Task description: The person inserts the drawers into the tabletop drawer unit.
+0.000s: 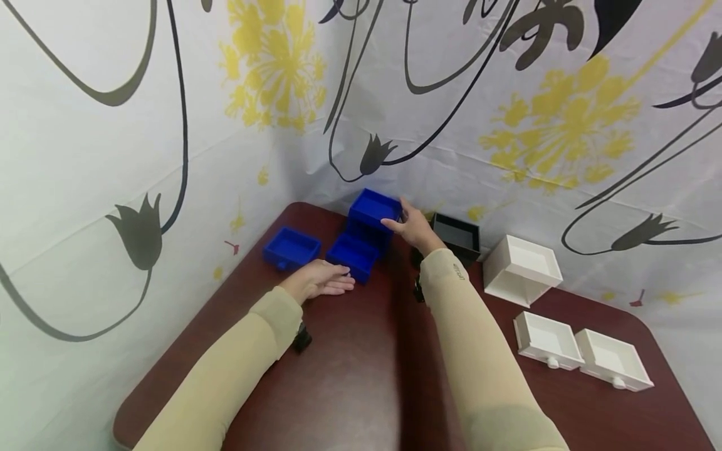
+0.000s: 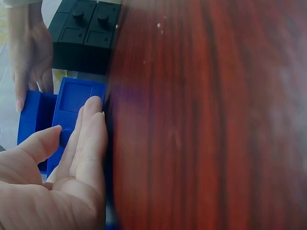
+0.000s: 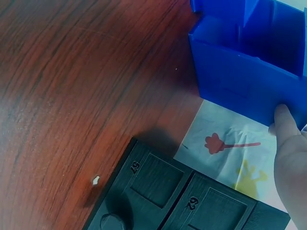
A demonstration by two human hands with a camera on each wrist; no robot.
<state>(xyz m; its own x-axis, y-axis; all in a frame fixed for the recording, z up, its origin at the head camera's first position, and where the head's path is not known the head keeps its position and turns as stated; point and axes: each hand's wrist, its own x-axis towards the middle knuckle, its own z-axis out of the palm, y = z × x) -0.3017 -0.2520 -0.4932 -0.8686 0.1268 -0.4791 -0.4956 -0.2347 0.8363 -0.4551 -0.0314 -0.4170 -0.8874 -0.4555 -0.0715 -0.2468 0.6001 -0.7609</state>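
on the dark red-brown wood-grained table (image 1: pixel 350 376), 2 shallow white plastic-looking drawers (image 1: pixel 546 338) are lying side by side at the right, knobs facing the person. farther in, the left hand (image 1: pixel 326 280) is touching the front of a blue rectangular plastic-looking drawer (image 1: pixel 352 254), fingers lying straight, thumb spreading apart, a small blue knob (image 2: pixel 65 137) showing between; it is probably lying flat for pressing rather than pulling. this drawer is sticking partly out of the lower slot, its front facing the person and slightly left, its longer visible side slanting nearer at the right end. a loose blue drawer (image 1: pixel 292 247) is resting just to the left, knob facing the person, and an upright hollow white box (image 1: pixel 524 260) is standing to the right. beyond the left hand, the right hand (image 1: pixel 416 227) is gripping the right side of the upright blue plastic-looking case (image 1: pixel 375 208), likely bracing it against sliding. a black rectangular drawer unit (image 1: pixel 457 233) is standing beyond that wrist.
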